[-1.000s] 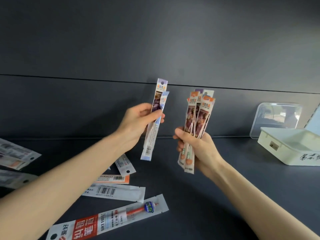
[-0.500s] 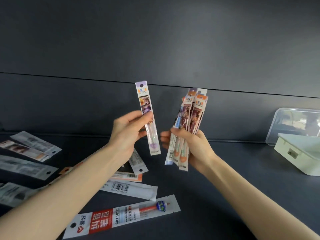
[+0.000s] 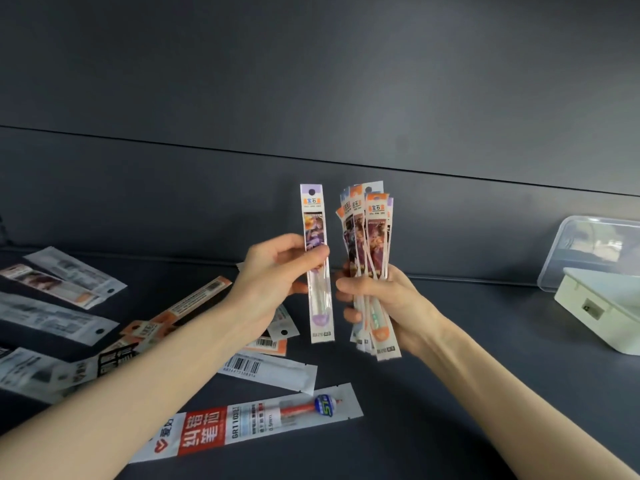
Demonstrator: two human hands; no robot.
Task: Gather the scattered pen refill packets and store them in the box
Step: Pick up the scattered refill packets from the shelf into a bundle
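Uprighted since earlier: purple packet (image 3: 313,216), pinched by left hand (image 3: 273,282); right hand (image 3: 391,306) grips bundle (image 3: 372,230) (scattered packets (image 3: 55,317) remain, lower left); box (image 3: 595,306) awaits, right edge.

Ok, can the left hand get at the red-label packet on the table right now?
Probably not yet: the left hand pinches a purple packet, so its grip is taken. Nothing lies on the red-label packet on the table below it, so the way itself looks free.

red-banded packet (image 3: 242,424) — "gr110", "0.5mm"; its blue cap (image 3: 323,406) — "st".
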